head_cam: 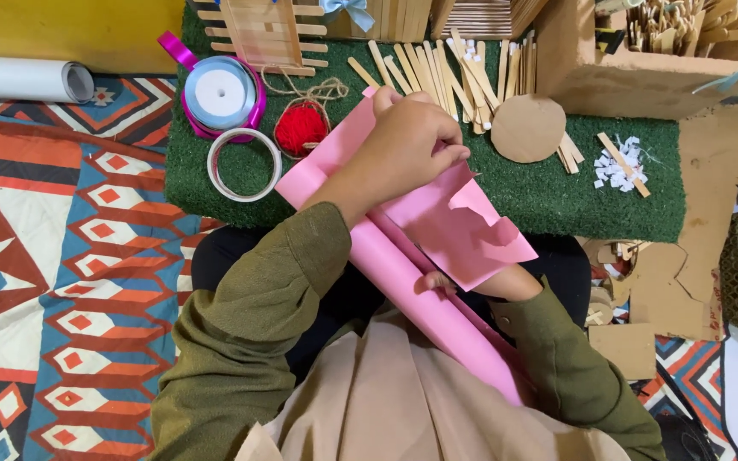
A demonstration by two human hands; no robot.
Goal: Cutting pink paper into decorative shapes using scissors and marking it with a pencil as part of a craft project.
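Pink paper roll point(403, 273), long axis running from 11 to 5 o'clock, is being pinched near its top by the left hand point(407, 145), while the right hand point(437, 282) is clasping it below.

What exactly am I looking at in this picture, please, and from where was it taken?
This is one view from a camera worn on a person's head, looking down at their own lap and two bare hands; no machine is involved. The left hand presses on a pink paper roll lying across the lap, and the right hand, mostly hidden under the loose, cut pink sheet, supports it from below. In front lies a green turf mat carrying a ribbon spool, a tape ring, red yarn, wooden sticks, a cardboard disc and white scraps. A patterned rug covers the floor.
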